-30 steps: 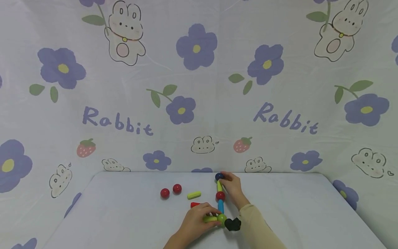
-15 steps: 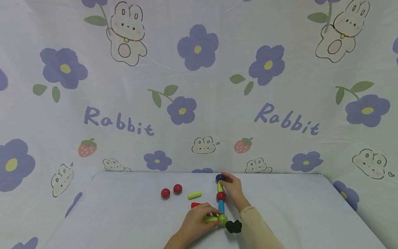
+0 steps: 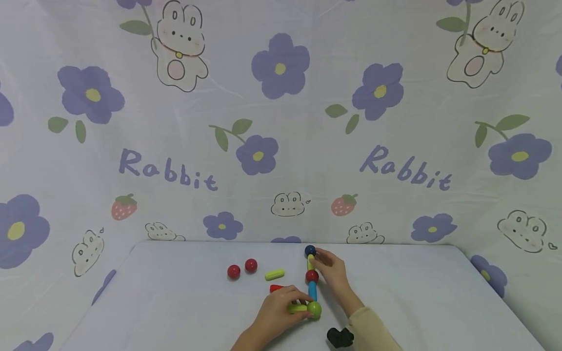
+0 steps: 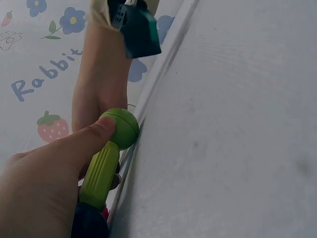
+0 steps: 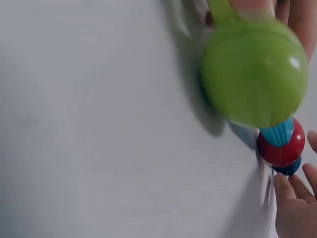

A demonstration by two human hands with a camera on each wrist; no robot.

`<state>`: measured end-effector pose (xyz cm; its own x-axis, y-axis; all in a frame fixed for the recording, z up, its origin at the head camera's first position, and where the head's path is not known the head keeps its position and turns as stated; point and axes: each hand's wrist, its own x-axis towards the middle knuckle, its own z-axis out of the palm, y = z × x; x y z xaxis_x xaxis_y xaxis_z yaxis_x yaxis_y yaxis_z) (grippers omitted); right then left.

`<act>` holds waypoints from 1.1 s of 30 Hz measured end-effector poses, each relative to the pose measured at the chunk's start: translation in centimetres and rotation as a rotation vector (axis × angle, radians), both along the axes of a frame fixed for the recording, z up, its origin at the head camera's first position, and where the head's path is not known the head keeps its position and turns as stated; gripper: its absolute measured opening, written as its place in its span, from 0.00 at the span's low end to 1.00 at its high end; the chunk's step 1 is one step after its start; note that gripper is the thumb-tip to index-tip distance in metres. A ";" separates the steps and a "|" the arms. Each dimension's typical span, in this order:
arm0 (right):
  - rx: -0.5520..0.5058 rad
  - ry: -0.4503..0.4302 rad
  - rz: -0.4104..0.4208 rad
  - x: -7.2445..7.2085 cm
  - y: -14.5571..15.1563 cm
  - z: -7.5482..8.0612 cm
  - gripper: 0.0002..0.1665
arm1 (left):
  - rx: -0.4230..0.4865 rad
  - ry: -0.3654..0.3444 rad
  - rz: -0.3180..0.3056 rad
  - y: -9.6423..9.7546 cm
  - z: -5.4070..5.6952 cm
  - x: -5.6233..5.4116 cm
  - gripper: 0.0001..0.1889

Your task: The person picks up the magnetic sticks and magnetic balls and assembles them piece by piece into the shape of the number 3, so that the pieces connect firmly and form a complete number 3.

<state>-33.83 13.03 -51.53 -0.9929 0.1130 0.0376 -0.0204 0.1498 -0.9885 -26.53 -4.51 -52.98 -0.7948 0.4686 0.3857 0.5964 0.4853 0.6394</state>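
Observation:
My left hand point(image 3: 281, 309) pinches a green ball point(image 3: 313, 310) at the near end of a toy ball-and-rod chain, its thumb on the ball in the left wrist view. A yellow-green rod point(image 4: 100, 174) runs from that ball to a dark blue ball point(image 4: 90, 221) by the palm. From the green ball, a light blue rod point(image 3: 312, 291), a red ball point(image 3: 312, 276), a yellow rod point(image 3: 309, 263) and another dark blue ball point(image 3: 310, 251) follow toward the back. Fingers spread, my right hand point(image 3: 334, 270) is beside this far end, fingertips close to the yellow rod.
Left of the chain lie two loose red balls point(image 3: 233, 272), a loose yellow rod point(image 3: 274, 274) and a red rod point(image 3: 276, 288), partly covered by the left hand. A black wrist piece point(image 3: 340, 337) shows by the right sleeve. A patterned cloth point(image 3: 281, 122) hangs behind the white table point(image 3: 175, 302).
My right hand has loosened from the far dark blue ball and drawn slightly right and nearer, its forearm lower. The left hand keeps its hold on the green ball; the chain looks unmoved.

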 end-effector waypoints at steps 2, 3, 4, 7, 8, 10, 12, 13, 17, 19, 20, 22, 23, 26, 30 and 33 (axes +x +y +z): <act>0.019 0.000 0.003 0.5 0.1 -0.2 0.26 | -0.002 0.003 0.002 0.0 0.0 0.0 0.15; 0.025 0.007 0.006 0.8 0.1 -0.3 0.26 | -0.003 0.006 0.003 0.0 0.0 0.0 0.15; 0.033 0.015 0.009 1.0 0.2 -0.4 0.26 | -0.003 0.009 0.003 0.0 0.0 0.0 0.15; 0.042 0.028 0.017 1.7 0.2 -0.7 0.26 | 0.000 0.019 0.001 0.0 0.0 0.0 0.15; 0.041 0.034 0.023 2.0 0.2 -0.8 0.26 | 0.003 0.022 -0.001 0.0 0.0 0.0 0.15; 0.038 0.044 0.034 2.4 0.1 -1.0 0.26 | 0.005 0.038 -0.003 0.0 0.0 -0.1 0.15; 0.033 0.056 0.042 2.8 0.1 -1.0 0.26 | 0.008 0.051 -0.004 0.1 0.0 -0.1 0.15; 0.033 0.062 0.043 3.0 0.0 -1.1 0.26 | 0.011 0.054 -0.007 0.1 0.0 -0.1 0.15; 0.042 0.072 0.043 3.4 0.0 -1.2 0.24 | 0.018 0.049 -0.012 0.1 0.1 -0.1 0.15; 0.045 0.066 0.042 3.5 0.0 -1.4 0.24 | 0.019 0.048 -0.014 0.0 0.1 -0.1 0.15; 0.047 0.067 0.043 3.5 0.0 -1.5 0.24 | 0.019 0.056 -0.014 0.0 0.1 -0.1 0.15; 0.045 0.067 0.042 3.5 0.0 -1.8 0.24 | 0.018 0.068 -0.014 0.0 0.1 0.0 0.15; 0.047 0.069 0.043 3.4 0.0 -1.9 0.24 | 0.019 0.073 -0.015 0.0 0.1 0.0 0.15; 0.042 0.076 0.043 3.4 0.1 -2.1 0.24 | 0.017 0.073 -0.019 0.1 0.1 0.0 0.15; 0.049 0.096 0.052 3.4 0.1 -2.2 0.24 | 0.027 0.058 -0.030 0.0 0.3 0.0 0.16; 0.054 0.115 0.064 3.4 0.1 -2.4 0.25 | 0.044 0.069 -0.023 -0.1 0.5 -0.1 0.15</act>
